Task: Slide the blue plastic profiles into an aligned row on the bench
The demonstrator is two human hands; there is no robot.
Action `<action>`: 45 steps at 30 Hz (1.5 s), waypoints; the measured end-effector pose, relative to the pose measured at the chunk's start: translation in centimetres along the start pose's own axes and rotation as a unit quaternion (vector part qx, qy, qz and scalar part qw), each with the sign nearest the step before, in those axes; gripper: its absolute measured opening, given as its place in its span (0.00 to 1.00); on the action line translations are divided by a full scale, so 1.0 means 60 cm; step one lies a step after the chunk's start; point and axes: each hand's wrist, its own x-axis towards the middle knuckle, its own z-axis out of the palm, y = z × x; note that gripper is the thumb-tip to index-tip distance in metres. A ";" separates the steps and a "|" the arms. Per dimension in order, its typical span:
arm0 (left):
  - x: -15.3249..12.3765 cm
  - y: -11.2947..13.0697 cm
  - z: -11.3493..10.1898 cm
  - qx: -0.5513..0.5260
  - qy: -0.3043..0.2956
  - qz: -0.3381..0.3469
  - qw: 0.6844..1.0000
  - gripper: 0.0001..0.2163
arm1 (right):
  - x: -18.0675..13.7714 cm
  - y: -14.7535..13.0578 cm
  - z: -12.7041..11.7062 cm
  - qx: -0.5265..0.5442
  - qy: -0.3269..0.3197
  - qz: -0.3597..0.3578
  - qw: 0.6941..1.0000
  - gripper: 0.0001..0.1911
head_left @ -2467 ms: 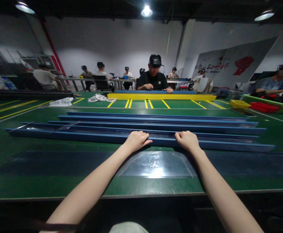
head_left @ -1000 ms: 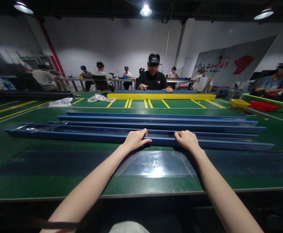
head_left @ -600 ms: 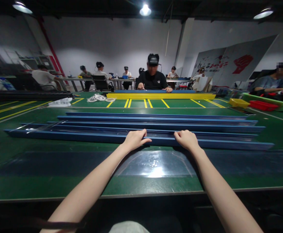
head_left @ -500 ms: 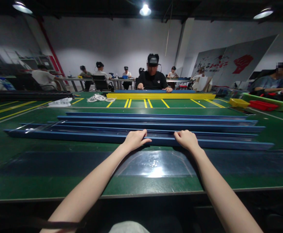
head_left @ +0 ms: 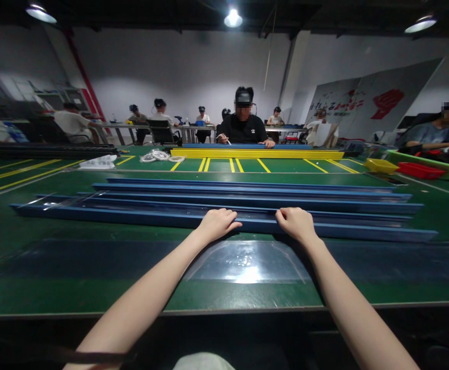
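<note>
A long blue channel strip (head_left: 131,216) lies across the green table in front of me, its trough facing up. My left hand (head_left: 219,224) is closed over its near wall, fingers inside the trough and thumb on the outside. Farther right, my right hand (head_left: 295,223) grips the same wall with curled fingers; its thumb is hidden. Several more blue channel strips (head_left: 347,206) lie parallel just behind. Clear shiny film (head_left: 104,259) lies flat under my forearms. Two thin clear bands (head_left: 54,202) cross the near strip at its left end.
Beyond the strips are a yellow channel (head_left: 255,154), coiled white cable (head_left: 157,155) and a clear plastic bag (head_left: 99,162). A co-worker in black (head_left: 243,128) sits opposite. Yellow (head_left: 380,166) and red trays (head_left: 420,170) stand at the right. The table's near edge (head_left: 247,311) runs below my forearms.
My left hand's fingers have closed further over the channel wall. The right hand stays almost still. Opposite, the co-worker's hand has lifted slightly, holding something thin and white. The view has shifted slightly.
</note>
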 end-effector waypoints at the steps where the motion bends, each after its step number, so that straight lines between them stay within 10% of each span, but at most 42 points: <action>1: 0.000 0.000 0.000 0.000 0.003 0.005 1.000 0.17 | 0.000 -0.003 0.000 0.004 0.005 -0.003 1.000 0.23; 14: 0.000 0.001 0.000 -0.014 0.001 0.014 1.000 0.17 | 0.002 -0.055 0.004 0.027 0.007 -0.034 0.999 0.26; 45: -0.002 0.000 -0.003 0.001 0.013 -0.006 1.000 0.18 | 0.007 0.001 0.002 -0.001 -0.064 -0.045 0.997 0.28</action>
